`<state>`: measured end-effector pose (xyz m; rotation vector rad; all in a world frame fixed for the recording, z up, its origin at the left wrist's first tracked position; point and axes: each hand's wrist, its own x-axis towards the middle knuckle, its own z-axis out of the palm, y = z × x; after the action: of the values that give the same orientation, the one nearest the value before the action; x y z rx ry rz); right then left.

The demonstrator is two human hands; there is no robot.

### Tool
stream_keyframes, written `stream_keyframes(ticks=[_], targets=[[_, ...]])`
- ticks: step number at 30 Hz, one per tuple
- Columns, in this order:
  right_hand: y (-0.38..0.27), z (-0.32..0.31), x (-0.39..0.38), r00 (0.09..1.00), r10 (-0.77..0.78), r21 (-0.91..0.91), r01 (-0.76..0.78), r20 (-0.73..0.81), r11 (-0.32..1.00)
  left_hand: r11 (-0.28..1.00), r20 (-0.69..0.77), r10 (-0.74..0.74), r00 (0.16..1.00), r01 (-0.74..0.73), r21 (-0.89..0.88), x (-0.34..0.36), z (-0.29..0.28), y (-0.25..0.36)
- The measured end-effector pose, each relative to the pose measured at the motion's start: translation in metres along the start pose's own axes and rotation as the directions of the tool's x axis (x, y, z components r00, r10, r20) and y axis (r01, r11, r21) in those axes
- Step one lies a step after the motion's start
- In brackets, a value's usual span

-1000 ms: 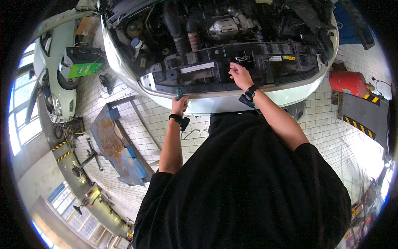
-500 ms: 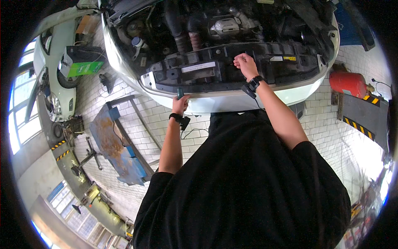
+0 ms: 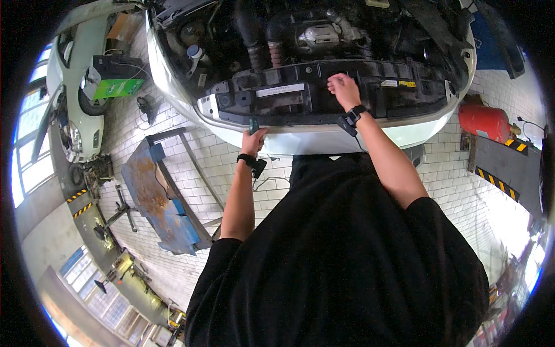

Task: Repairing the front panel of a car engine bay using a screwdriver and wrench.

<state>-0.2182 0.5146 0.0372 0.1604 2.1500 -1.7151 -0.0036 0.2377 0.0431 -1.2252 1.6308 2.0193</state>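
My left hand grips a dark green handle, probably a tool's, at the front edge of the white bumper. My right hand is over the black plastic panel along the front of the open engine bay, its fingers curled; whether they hold something small is hidden. Hoses, a metal engine part and a blue-capped reservoir sit behind the panel.
A partly dismantled white car stands at left with a green-fronted box. A rusty, blue-patched stand lies beside me at left. A red tank and striped grey ramp are at right.
My right hand has moved forward and slightly right over the black panel, its fingers still curled. My left hand stays on the green handle at the bumper.
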Motion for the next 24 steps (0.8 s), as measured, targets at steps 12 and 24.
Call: stream_keyframes(ticks=[12,24], targets=[[-0.008,0.020,-0.012,0.984,-0.168,-0.396,0.174,0.049,0.902,1.000,-0.014,-0.004,1.000,0.004,-0.013,0.001,0.002,0.001],[-0.004,0.029,-0.012,0.975,-0.221,-0.467,0.186,-0.022,0.864,0.999,0.000,0.005,1.000,-0.005,0.035,-0.001,0.003,0.003]])
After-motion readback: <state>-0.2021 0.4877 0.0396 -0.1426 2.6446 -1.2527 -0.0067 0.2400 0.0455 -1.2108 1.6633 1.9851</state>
